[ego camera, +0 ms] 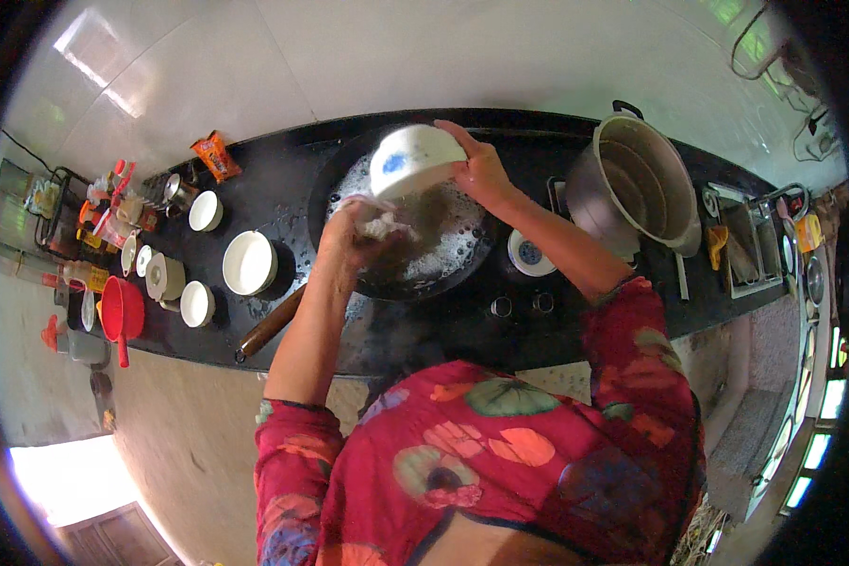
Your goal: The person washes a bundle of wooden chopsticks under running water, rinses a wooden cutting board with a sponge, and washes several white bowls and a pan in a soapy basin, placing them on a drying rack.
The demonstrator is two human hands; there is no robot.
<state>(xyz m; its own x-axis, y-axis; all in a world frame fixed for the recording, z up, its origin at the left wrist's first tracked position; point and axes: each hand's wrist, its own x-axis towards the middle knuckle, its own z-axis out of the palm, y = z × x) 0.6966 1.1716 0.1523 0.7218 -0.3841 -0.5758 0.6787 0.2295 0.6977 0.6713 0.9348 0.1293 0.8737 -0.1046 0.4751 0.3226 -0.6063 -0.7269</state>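
My right hand (480, 168) grips the rim of a white bowl (414, 159) with a blue pattern, tilted on its side above a dark wok (467, 272). Soapy water (442, 255) with white foam fills the wok. In my left hand (354, 230) is a bunched pale cloth (382, 225), held just below the bowl and over the water. My left fingers are partly blurred. The wok's wooden handle (272, 327) points toward me at the lower left, partly behind my left forearm.
White bowls (249, 263) stand left of the wok, near a red plastic ladle (122, 311) and several condiment containers. An orange packet (216, 157) lies by the wall. A blue-patterned dish (529, 253), a large metal pot (619, 184) and a sink (750, 244) are to the right.
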